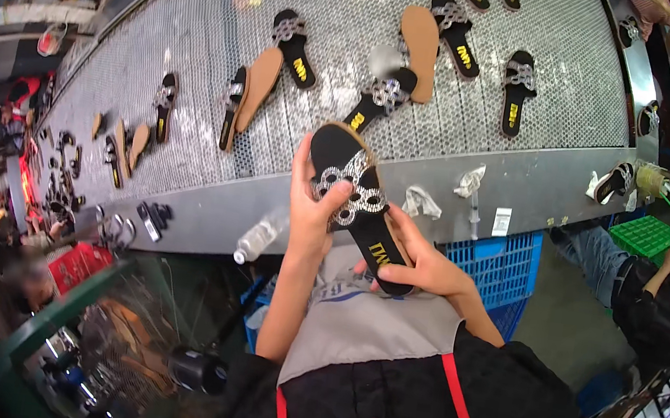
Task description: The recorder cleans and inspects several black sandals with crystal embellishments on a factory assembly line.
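Note:
Between my two hands I hold a black slide sandal [368, 181] with a rhinestone strap of linked rings, over my lap at the edge of the metal table. My left hand [310, 206] grips it near the toe, with the thumb on the sparkling strap. At the heel end, my right hand [429, 264] clasps the sole, its thumb near the gold lettering. Just past the toe, another sandal [383, 97] lies on the mesh surface. Beside it is a tan sole [418, 51], maybe a sandal turned over.
More sandals [295, 47] and tan soles [260, 89] lie across the mesh-topped table [343, 20]. Along its metal edge are a clear bottle [262, 237] and crumpled tissues [422, 202]. A blue crate [496, 268] stands below, right. People work at far right [653, 302] and left [73, 269].

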Action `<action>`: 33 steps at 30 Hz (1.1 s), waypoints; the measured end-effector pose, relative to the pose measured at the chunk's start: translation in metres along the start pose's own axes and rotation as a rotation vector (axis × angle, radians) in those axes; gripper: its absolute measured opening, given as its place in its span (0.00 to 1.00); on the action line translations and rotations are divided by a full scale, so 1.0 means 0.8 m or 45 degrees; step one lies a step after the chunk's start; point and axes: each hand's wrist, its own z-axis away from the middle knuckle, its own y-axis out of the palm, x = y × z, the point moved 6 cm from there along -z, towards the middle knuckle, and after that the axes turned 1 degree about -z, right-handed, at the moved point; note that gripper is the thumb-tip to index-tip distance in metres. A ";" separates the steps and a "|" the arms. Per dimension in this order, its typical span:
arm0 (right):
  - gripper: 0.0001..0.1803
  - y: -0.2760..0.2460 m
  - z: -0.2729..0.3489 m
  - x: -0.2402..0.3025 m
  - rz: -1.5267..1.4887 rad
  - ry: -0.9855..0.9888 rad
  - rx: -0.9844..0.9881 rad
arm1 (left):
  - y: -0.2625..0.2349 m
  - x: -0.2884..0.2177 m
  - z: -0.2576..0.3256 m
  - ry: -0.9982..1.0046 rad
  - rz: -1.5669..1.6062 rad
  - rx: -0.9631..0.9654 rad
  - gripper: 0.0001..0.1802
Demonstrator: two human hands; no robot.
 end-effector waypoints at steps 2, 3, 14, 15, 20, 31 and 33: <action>0.52 0.023 0.015 -0.005 0.068 -0.035 -0.063 | 0.004 -0.011 0.017 0.004 0.021 0.058 0.51; 0.52 0.027 0.023 -0.009 0.068 -0.021 -0.059 | 0.004 -0.012 0.026 0.030 0.009 0.076 0.51; 0.57 0.066 0.081 -0.058 0.000 -0.022 -0.028 | -0.004 -0.018 0.110 0.098 -0.109 0.173 0.49; 0.57 0.066 0.085 -0.063 -0.003 -0.042 -0.025 | -0.005 -0.016 0.113 0.085 -0.101 0.174 0.49; 0.62 0.070 0.083 -0.063 -0.179 0.039 -0.083 | -0.013 0.000 0.117 0.039 -0.056 0.132 0.43; 0.37 0.061 0.065 -0.068 -0.559 0.071 0.035 | -0.036 0.015 0.107 -0.113 0.003 0.013 0.37; 0.34 0.058 0.064 -0.069 -0.462 0.105 0.034 | -0.037 0.017 0.106 -0.107 -0.023 0.009 0.37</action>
